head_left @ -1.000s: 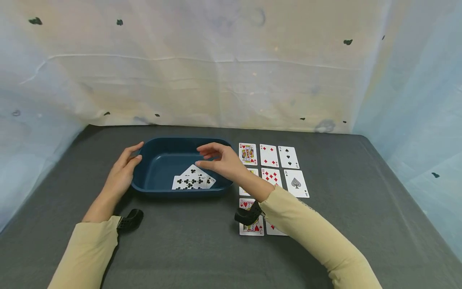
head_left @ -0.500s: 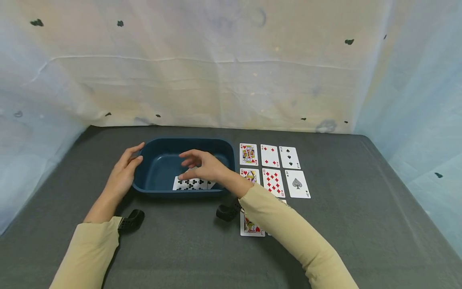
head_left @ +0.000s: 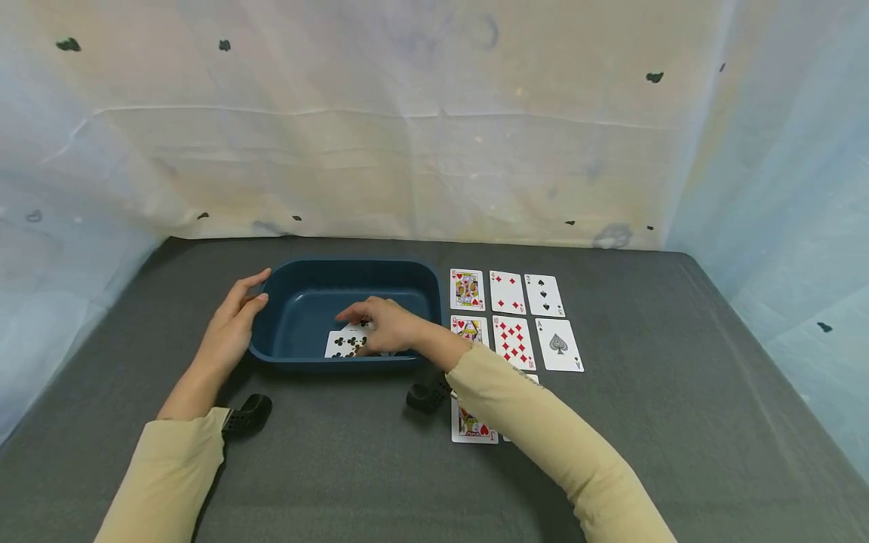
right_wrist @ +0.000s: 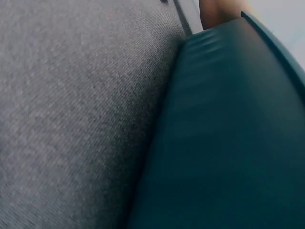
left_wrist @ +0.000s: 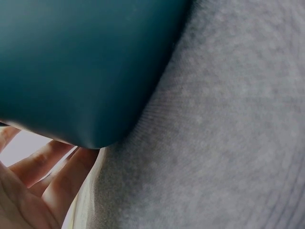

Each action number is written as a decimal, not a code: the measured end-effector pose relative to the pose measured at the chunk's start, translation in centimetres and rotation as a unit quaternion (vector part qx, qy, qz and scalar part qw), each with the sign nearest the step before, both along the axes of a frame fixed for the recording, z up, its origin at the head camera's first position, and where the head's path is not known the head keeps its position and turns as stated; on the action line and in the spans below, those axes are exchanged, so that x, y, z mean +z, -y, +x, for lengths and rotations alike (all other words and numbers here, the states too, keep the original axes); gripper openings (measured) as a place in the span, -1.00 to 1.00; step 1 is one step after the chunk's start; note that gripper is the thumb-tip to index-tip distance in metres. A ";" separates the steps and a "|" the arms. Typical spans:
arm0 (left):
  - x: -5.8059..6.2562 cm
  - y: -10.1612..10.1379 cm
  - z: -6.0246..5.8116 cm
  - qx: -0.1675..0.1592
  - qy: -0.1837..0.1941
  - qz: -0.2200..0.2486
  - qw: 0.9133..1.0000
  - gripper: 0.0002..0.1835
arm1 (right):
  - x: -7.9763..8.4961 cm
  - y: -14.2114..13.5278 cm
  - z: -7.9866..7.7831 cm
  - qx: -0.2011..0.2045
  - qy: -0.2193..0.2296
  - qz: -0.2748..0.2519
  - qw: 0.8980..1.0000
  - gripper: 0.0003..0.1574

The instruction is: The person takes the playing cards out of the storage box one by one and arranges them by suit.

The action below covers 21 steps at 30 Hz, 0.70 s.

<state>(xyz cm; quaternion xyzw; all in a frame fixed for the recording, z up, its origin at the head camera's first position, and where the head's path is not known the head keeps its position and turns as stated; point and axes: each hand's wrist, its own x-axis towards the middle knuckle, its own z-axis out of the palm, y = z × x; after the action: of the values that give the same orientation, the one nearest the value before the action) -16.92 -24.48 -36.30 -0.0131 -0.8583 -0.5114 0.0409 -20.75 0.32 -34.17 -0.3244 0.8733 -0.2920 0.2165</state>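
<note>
A dark blue tray (head_left: 292, 363) stands on the grey cloth. At its left end rests my left hand (head_left: 231, 320), fingertips and thumb touching the rim. In the left wrist view, fairly straight fingers (left_wrist: 69, 183) meet the tray's wall (left_wrist: 81, 76). My right hand (head_left: 394, 328) reaches into the tray over club playing cards (head_left: 339, 345), its thumb and fingers spread apart and touching or just above them. It covers part of these cards. The right wrist view shows only the tray's outer wall (right_wrist: 228, 129) and a bit of skin at the far end.
Face-up playing cards lie in rows right of the tray, among them a king of hearts (head_left: 467, 289), a ten of diamonds (head_left: 513, 343) and an ace of spades (head_left: 559, 345). My right sleeve (head_left: 536, 422) hides part of the nearest row. A pale curtain (head_left: 407, 151) hangs behind.
My right hand has moved left and down into the tray, from above its right side onto the cards. The left hand stays at the tray's left end.
</note>
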 end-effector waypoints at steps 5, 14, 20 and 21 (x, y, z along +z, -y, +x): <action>-0.1 0.0 0.0 -0.002 -0.003 0.003 1.000 -0.44 | 0.0 0.0 0.3 0.013 -0.059 0.045 0.997 -0.30; -0.1 0.0 0.0 0.002 0.001 -0.004 1.000 -0.44 | 0.1 0.1 0.5 -0.040 -0.062 0.083 0.994 -0.36; 0.0 0.0 0.0 0.005 0.004 -0.007 1.000 -0.44 | 0.0 0.0 0.4 -0.111 -0.018 0.021 0.993 -0.47; -0.1 0.0 0.0 0.005 0.004 -0.008 1.000 -0.44 | 0.1 0.0 0.4 -0.122 -0.008 0.008 0.993 -0.50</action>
<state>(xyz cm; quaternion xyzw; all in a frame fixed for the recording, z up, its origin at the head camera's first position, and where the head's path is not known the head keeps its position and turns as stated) -16.95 -24.46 -36.35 -0.0065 -0.8626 -0.5043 0.0399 -20.32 0.37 -34.12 -0.2165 0.9103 -0.3065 0.1747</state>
